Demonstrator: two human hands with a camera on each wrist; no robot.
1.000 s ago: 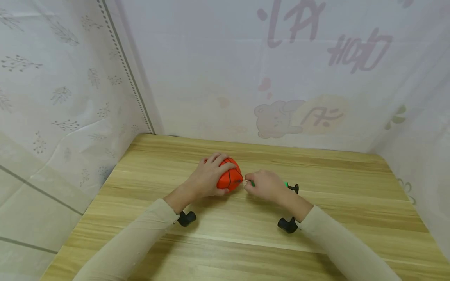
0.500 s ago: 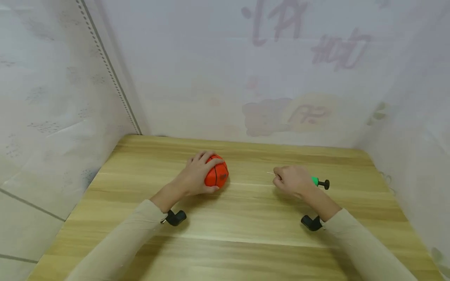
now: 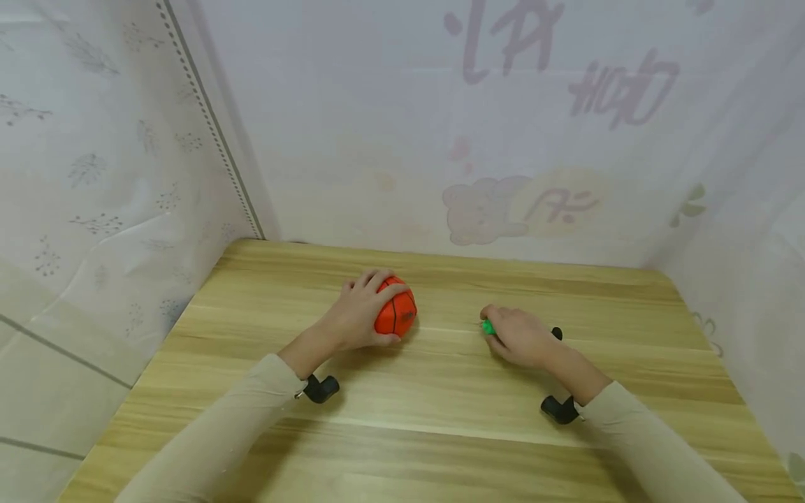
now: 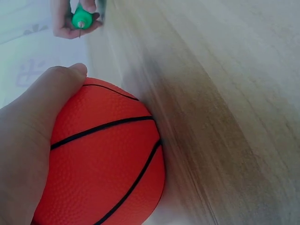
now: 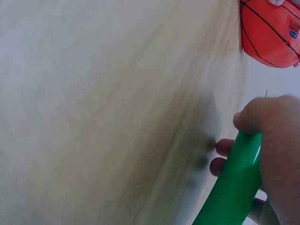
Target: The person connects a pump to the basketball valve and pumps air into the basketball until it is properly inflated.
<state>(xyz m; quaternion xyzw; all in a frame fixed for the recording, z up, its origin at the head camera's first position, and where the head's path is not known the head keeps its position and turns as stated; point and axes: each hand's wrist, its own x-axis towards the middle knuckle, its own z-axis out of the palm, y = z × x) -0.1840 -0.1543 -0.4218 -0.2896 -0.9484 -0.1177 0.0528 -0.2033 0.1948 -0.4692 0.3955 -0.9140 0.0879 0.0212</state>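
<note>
My left hand (image 3: pixel 355 318) grips a small orange-red toy basketball (image 3: pixel 400 314) from its left side, fingers over the top and thumb low at the front. The ball has black seams, and its right side looks somewhat flattened in the head view. To the right, my right hand (image 3: pixel 518 339) holds a green ball pump (image 5: pixel 234 183), its body lying along the palm under the thumb. A thin needle sticks out of the pump's tip, which faces the ball across a gap. The pump's black handle (image 3: pixel 557 334) shows behind the hand.
Both hands work over a wood-grain table (image 3: pixel 402 447). A pale printed cloth (image 3: pixel 352 126) hangs behind it, and more cloth hangs at both sides. Black wrist mounts (image 3: pixel 321 388) stick out below the sleeves.
The pump's needle was at the ball a second ago; the right hand has since drawn away to the right. Its grip on the pump has shifted, and the green tip now shows beyond the fingers.
</note>
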